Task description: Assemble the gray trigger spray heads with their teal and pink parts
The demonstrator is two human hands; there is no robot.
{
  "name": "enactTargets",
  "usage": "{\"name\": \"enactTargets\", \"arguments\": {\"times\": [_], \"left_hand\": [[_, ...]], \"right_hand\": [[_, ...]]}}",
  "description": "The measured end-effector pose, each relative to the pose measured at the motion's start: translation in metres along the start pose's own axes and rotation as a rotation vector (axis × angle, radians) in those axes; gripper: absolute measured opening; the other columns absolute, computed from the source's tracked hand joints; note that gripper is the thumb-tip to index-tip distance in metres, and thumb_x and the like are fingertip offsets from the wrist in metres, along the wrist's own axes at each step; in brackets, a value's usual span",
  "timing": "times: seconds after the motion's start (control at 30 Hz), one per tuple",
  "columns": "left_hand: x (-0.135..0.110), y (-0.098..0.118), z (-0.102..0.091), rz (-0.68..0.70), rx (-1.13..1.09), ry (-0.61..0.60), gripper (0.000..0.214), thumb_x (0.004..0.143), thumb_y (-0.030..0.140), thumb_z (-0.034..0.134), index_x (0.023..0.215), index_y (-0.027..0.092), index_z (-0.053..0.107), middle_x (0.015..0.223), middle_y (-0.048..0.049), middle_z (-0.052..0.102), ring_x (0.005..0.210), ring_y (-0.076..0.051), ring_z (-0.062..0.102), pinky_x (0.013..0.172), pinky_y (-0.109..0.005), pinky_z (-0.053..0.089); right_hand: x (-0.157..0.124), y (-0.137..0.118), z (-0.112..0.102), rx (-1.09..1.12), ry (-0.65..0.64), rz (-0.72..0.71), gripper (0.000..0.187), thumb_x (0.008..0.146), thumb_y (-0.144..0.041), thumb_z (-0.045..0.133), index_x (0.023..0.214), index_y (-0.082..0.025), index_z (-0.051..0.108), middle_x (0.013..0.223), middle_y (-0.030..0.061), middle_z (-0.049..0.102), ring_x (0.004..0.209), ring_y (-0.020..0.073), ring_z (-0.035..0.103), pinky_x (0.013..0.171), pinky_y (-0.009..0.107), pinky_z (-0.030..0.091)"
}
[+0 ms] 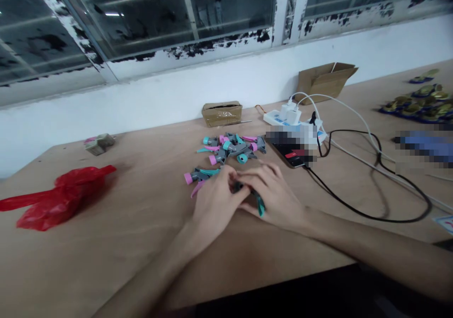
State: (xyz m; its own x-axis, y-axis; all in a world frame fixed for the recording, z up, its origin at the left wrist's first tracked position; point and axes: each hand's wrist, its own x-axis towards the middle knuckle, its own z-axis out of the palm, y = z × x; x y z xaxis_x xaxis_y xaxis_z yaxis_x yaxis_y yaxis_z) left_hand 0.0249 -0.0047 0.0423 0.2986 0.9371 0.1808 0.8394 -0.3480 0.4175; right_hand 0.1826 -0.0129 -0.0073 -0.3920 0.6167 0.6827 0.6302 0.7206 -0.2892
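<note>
- Currently your left hand (220, 191) and right hand (272, 194) both grip one gray-teal trigger head (239, 186) between them, mostly hidden.
- Long axis looks roughly 10-to-4 o'clock, teal lever (261, 206) by your right palm; exact tilt, can't tell. Neither hand clearly nearer.
- Trigger-head pile (238, 148) at 12, just beyond; loose heads (195, 175) at 10, beside your left.
- Phone (285, 153) at 1-2, black cable (396, 221) at 3, clutter rightward; red bag (67, 195) well apart at 9.

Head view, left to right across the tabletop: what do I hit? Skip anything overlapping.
Crumpled red plastic bag → pile of small grey, pink and teal plastic pieces → open brown cardboard box → cluster of gold-coloured pieces.
</note>
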Motion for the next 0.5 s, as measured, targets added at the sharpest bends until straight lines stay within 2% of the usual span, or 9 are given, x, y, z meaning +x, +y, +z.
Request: {"name": "enactTargets", "arguments": {"times": [0.07,0.17,0.27,0.37,0.5], "left_hand": [[-0.006,-0.002,0.018,-0.010,-0.106,-0.024,0.013,0.079,0.030,0.055,0.087,0.019,0.052,0.079,-0.0004,0.064,0.074,-0.018,0.062,0.061,-0.029,0.046],[-0.011,-0.011,0.030,0.009,-0.329,-0.020,0.020,0.080,0.034,0.056,0.094,0.020,0.052,0.085,-0.0005,0.065,0.080,-0.017,0.063,0.069,-0.030,0.049],[-0.012,-0.016,0.028,0.046,-0.464,-0.034,0.024,0.083,0.035,0.055,0.103,0.023,0.054,0.094,-0.0005,0.067,0.087,-0.016,0.063,0.079,-0.030,0.050],[-0.011,-0.016,0.023,0.045,-0.455,-0.026,0.023,0.085,0.031,0.052,0.107,0.025,0.055,0.101,0.0008,0.067,0.093,-0.015,0.062,0.085,-0.030,0.048],[-0.010,-0.014,0.017,0.036,-0.423,0.002,0.021,0.086,0.029,0.050,0.105,0.026,0.058,0.095,0.0012,0.068,0.090,-0.016,0.063,0.083,-0.031,0.048]], "right_hand": [[-0.002,0.000,0.002,-0.018,-0.065,-0.017,0.023,0.077,-0.018,0.056,0.101,-0.019,0.056,0.102,0.0066,0.061,0.098,0.0188,0.056,0.099,0.044,0.033],[-0.004,0.005,0.006,0.020,-0.088,0.021,0.023,0.079,-0.011,0.051,0.099,-0.020,0.057,0.098,0.0045,0.063,0.094,0.0171,0.058,0.098,0.041,0.037],[-0.005,0.010,0.008,0.081,-0.065,0.146,0.031,0.079,-0.016,0.053,0.109,-0.021,0.051,0.103,0.0052,0.062,0.100,0.0197,0.056,0.092,0.042,0.043],[-0.005,0.011,0.008,0.145,-0.048,0.281,0.031,0.079,-0.022,0.056,0.109,-0.022,0.050,0.104,0.0045,0.062,0.098,0.0203,0.057,0.084,0.040,0.048],[-0.003,0.012,0.008,0.149,-0.025,0.295,0.025,0.079,-0.025,0.057,0.104,-0.025,0.052,0.100,0.0015,0.065,0.095,0.0194,0.059,0.089,0.042,0.045]]}}
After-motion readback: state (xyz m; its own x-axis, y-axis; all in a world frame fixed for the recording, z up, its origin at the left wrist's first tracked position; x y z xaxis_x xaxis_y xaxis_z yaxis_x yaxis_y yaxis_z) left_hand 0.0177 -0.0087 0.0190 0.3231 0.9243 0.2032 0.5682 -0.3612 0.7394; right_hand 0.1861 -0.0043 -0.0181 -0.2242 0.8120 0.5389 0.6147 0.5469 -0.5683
